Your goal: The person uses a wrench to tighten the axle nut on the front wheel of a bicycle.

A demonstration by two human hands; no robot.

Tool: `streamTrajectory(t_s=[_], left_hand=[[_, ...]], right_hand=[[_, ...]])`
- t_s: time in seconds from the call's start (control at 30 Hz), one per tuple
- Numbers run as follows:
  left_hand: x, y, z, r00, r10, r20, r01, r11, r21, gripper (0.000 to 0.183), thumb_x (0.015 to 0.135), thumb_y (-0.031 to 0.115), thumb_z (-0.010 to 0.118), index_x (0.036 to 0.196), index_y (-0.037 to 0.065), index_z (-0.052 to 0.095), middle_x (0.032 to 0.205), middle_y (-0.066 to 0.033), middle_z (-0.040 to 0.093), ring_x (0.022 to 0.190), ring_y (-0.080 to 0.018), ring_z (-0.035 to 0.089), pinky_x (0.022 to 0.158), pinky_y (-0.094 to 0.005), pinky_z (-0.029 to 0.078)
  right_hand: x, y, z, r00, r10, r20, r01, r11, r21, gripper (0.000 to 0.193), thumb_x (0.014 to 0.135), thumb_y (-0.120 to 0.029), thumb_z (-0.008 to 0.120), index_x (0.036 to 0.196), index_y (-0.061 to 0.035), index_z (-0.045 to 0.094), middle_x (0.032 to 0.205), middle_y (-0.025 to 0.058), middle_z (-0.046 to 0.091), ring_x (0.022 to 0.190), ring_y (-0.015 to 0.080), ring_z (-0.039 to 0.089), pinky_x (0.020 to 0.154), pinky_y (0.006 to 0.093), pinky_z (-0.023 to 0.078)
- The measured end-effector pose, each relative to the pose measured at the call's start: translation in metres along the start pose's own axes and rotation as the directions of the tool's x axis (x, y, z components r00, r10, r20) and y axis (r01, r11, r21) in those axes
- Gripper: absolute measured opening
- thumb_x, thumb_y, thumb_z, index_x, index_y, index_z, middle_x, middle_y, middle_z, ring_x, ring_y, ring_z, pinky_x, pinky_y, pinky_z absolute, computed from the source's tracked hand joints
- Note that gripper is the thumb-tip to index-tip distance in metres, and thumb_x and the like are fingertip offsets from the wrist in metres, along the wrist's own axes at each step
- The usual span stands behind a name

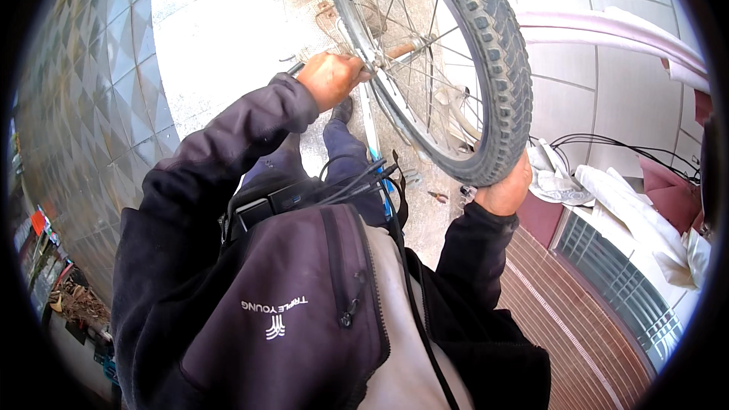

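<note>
A bicycle wheel [497,68] with a knobbly dark tyre and thin spokes stands tilted in front of me, right of centre. My right hand [505,188] is closed on the lower right of the tyre, its fingers partly hidden behind the rubber. Close beside the hub, my left hand [332,80] is closed, with fingertips pinched at the wheel's near side. What it pinches is too small to make out. A white and blue bicycle frame part [370,118] runs down from the hub towards my legs.
Pliers [438,197] with dark and orange handles lie on the floor below the wheel. On the right are pale cloths [619,201], black cables [607,139] and a brown ribbed mat [554,319]. Patterned grey tiles [106,68] cover the left side.
</note>
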State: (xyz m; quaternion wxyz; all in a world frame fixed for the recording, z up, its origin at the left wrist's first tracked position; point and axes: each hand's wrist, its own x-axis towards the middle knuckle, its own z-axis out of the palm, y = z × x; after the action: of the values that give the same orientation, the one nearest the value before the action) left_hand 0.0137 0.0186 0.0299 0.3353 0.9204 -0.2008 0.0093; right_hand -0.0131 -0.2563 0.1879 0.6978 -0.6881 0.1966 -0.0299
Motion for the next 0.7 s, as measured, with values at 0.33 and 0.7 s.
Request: streamTrajectory(t_s=[0.33,0.7], left_hand=[[-0.039,-0.029,0.026,0.695,-0.431,0.575,0.593,-0.108,-0.798,0.028,0.100,0.023,0.045,0.105,0.000,0.061,0.080,-0.0070,0.065,0.069,-0.0171,0.066,0.067,-0.0306,0.057],[-0.022,0.002,0.029,0.777,-0.307,0.550,0.487,-0.261,-0.833,0.028,0.100,0.024,0.047,0.102,0.000,0.061,0.082,-0.0079,0.066,0.069,-0.0170,0.066,0.067,-0.0300,0.056]], right_hand=[[0.002,0.006,-0.009,0.999,-0.010,0.037,0.012,0.999,-0.044,0.029,0.099,-0.017,0.042,0.106,0.0050,0.059,0.096,0.0093,0.065,0.084,0.0151,0.062,0.077,0.0276,0.048],[0.002,0.006,-0.018,0.992,-0.008,0.127,0.026,0.990,-0.139,0.031,0.098,-0.020,0.043,0.110,0.0048,0.057,0.099,0.0129,0.064,0.084,0.0206,0.063,0.075,0.0338,0.052]])
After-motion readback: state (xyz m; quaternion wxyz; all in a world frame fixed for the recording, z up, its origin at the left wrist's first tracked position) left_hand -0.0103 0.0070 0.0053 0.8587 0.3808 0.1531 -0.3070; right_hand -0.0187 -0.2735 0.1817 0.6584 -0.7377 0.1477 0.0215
